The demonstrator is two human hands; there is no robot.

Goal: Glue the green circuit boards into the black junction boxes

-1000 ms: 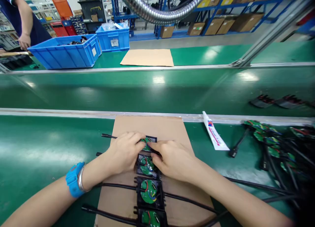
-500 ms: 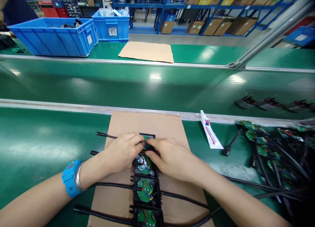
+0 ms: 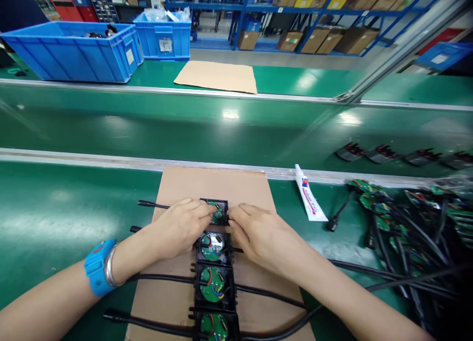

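A column of black square housings, each with a round green circuit board inside, lies on a brown cardboard sheet (image 3: 244,188) in front of me. Both hands work at the farthest housing (image 3: 216,211). My left hand (image 3: 181,226), with a blue watch on its wrist, presses its fingertips on that housing's left side and board. My right hand (image 3: 264,235) pinches the housing's right edge with curled fingers. The nearer housings (image 3: 212,283) lie untouched, with black cables running out left and right.
A white tube (image 3: 309,200) lies right of the cardboard. A tangle of black cables and green boards (image 3: 406,218) fills the right side. Beyond the rail runs a green conveyor belt (image 3: 221,134) carrying black parts (image 3: 380,153). Blue bins (image 3: 74,50) and another cardboard sheet (image 3: 216,76) sit on the far bench.
My right hand has slid off the top of the far housing to its right edge, uncovering the board. The view has shifted slightly, and the person at far left is out of sight.
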